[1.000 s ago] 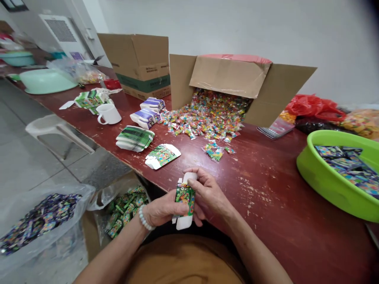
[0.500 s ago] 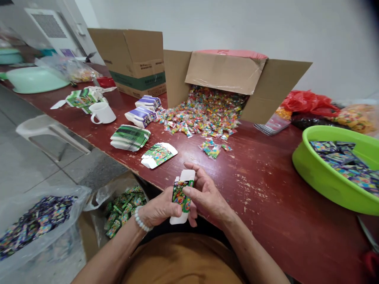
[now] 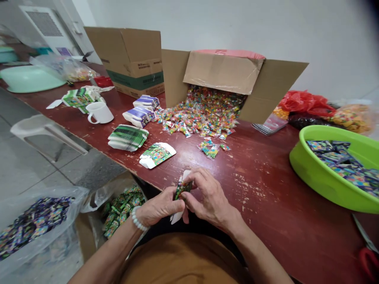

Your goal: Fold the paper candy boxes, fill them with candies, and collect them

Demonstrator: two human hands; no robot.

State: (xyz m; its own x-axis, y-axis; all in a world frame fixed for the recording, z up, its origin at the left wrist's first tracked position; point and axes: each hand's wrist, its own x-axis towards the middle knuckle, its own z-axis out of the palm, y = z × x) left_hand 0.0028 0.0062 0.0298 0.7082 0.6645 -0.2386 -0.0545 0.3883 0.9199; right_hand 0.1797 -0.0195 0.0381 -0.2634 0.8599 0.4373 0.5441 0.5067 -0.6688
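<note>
Both my hands hold one small green printed carton (image 3: 182, 188) at the near edge of the dark red table (image 3: 266, 189). My left hand (image 3: 158, 206) grips it from below and the left, fingers curled round it. My right hand (image 3: 207, 195) covers its right side, fingers pressed on its top flap. A white flap shows above and another below my fingers. A flat green carton blank (image 3: 156, 154) lies just beyond my hands, and a small heap of wrapped sweets (image 3: 211, 149) sits to its right.
An open cardboard box (image 3: 237, 79) on its side spills colourful sweets (image 3: 201, 112). A stack of flat green blanks (image 3: 128, 137), purple-white cartons (image 3: 142, 112), a white mug (image 3: 99, 113) stand left. A green basin (image 3: 331, 173) of packets sits right. Bags of packets (image 3: 121, 207) lie below the table.
The carton has turned in my hands and my right hand now closes over its top. My view has shifted slightly right.
</note>
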